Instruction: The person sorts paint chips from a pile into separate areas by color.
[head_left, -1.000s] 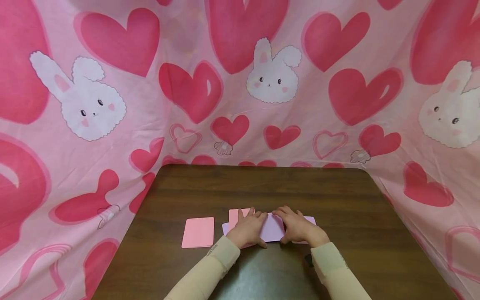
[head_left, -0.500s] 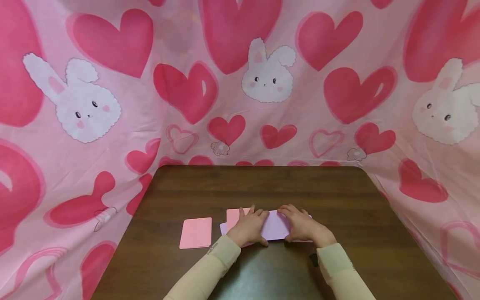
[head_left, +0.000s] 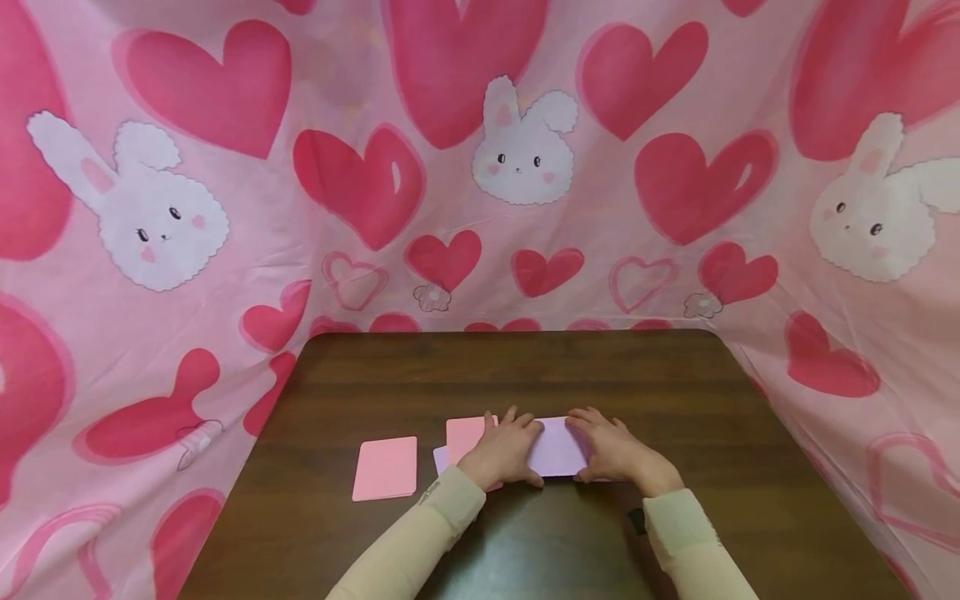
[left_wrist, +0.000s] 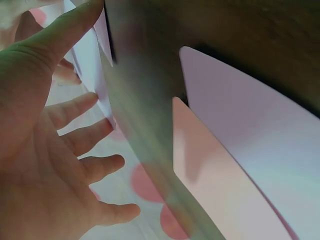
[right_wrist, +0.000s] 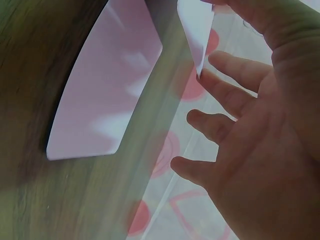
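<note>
A lilac card (head_left: 558,450) with rounded corners is held between my two hands, just above the table. My left hand (head_left: 504,452) holds its left end, thumb at the near edge and fingertips along the far edge; the ring and little fingers spread free in the left wrist view. The right end is held the same way by my right hand (head_left: 617,450). Beneath the right hand another lilac card (right_wrist: 105,90) lies on the table, mostly hidden in the head view. Left of the left hand, a pink card (head_left: 468,437) overlaps a further lilac card (head_left: 440,458).
Farther left, a separate pink card (head_left: 385,468), apparently with another under it, lies flat on the dark wooden table (head_left: 510,367). A pink cloth (head_left: 450,192) printed with hearts and rabbits hangs around the table's back and sides.
Both hands have moved right with the lilac card between them, away from the pink cards. The right hand now covers nearly all of the lilac card lying at the right. The head view has turned slightly right.
</note>
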